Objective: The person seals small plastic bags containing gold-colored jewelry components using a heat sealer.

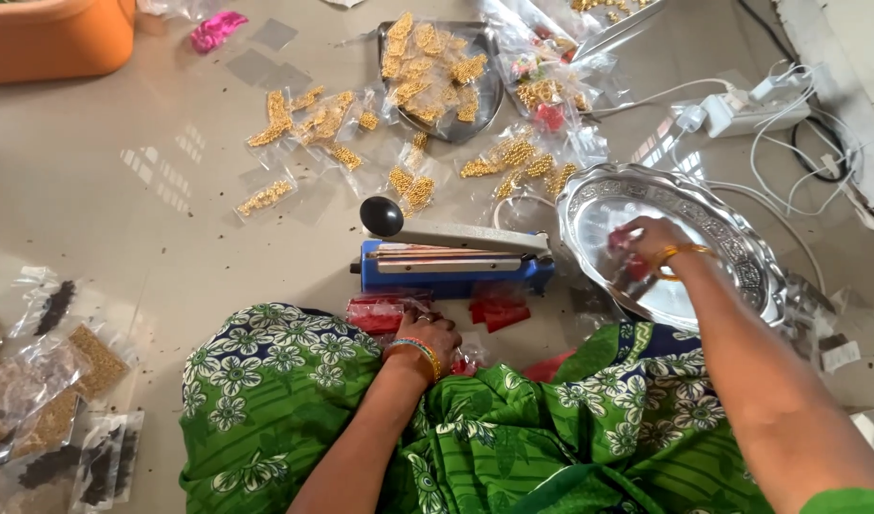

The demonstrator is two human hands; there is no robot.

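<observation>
Bright, even daylight (window glare on floor [161,171]).

Home floor turned packing spot: bare tiled floor [151,190], blue heat sealer [451,266], embossed steel tray [742,247], small clear packets of golden beads [304,119], orange tub [51,38], white power strip [742,114] with trailing cables.

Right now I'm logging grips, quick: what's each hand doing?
Left hand: resting on red packets, grip unclear.
Right hand: fingers closed on a red item in the silver tray.
</observation>
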